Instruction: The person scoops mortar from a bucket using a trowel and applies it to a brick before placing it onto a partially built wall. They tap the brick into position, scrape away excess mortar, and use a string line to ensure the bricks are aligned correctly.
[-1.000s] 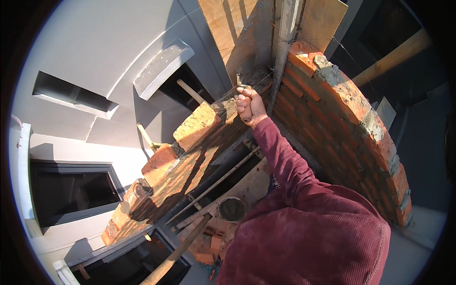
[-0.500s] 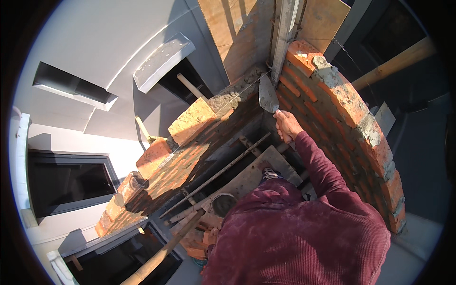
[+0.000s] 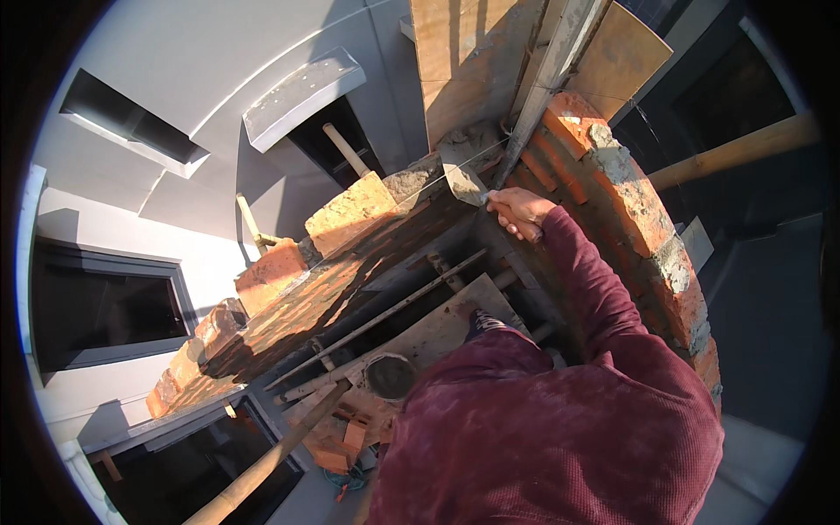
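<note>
My right hand (image 3: 521, 210) is closed around the wooden handle of a trowel (image 3: 464, 182). The grey blade lies at the top of the left brick wall (image 3: 324, 271) near its inner corner, by a thin taut string (image 3: 472, 161). Grey mortar (image 3: 409, 182) shows there beside a sunlit brick (image 3: 350, 213). Just right of my hand rises the right brick wall (image 3: 639, 227), mortar patches along its top. My left hand is not in view.
A round container of grey mortar (image 3: 389, 376) and loose bricks (image 3: 354, 433) are on boards below. Poles (image 3: 262, 464) cross beside them. Plywood panels (image 3: 464, 61) and an upright post (image 3: 551, 70) stand at the corner; grey building walls with dark windows surround this.
My right hand has moved down and right since a second ago, bringing the trowel into clear view. Over the last half second it rose slightly and the blade swung left onto the left wall's top.
</note>
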The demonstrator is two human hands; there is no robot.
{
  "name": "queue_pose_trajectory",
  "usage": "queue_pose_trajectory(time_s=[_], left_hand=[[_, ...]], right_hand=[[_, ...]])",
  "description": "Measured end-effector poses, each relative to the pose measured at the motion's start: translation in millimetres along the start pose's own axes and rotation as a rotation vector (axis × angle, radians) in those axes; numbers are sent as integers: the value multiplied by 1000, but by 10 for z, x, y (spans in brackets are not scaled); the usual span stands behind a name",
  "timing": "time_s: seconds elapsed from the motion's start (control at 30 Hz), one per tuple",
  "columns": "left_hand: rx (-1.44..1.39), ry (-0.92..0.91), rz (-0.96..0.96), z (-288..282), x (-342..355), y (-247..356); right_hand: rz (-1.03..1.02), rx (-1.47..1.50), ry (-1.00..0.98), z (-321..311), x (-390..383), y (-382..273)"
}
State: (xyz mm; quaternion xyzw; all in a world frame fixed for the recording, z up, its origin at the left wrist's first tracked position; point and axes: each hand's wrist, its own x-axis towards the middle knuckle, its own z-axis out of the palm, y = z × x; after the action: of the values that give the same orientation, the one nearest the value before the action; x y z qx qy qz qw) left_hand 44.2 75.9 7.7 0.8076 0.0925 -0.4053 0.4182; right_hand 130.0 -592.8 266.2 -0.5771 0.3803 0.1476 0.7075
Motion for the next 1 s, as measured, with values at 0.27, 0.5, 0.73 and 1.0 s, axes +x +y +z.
queue_pose_trajectory(time_s=[0.27, 0.5, 0.73, 1.0], left_hand=[[-221, 68, -94, 242, 35, 329], [-296, 7, 55, 244, 129, -31], [-96, 146, 41, 312, -47, -154], [105, 55, -11, 180, -359, 389]], right_hand=[[-327, -919, 272, 133, -201, 209], [-248, -1083, 397, -62, 24, -189], [-391, -847, 423, -305, -261, 858], [-716, -674, 536, 8, 1055, 1927]])
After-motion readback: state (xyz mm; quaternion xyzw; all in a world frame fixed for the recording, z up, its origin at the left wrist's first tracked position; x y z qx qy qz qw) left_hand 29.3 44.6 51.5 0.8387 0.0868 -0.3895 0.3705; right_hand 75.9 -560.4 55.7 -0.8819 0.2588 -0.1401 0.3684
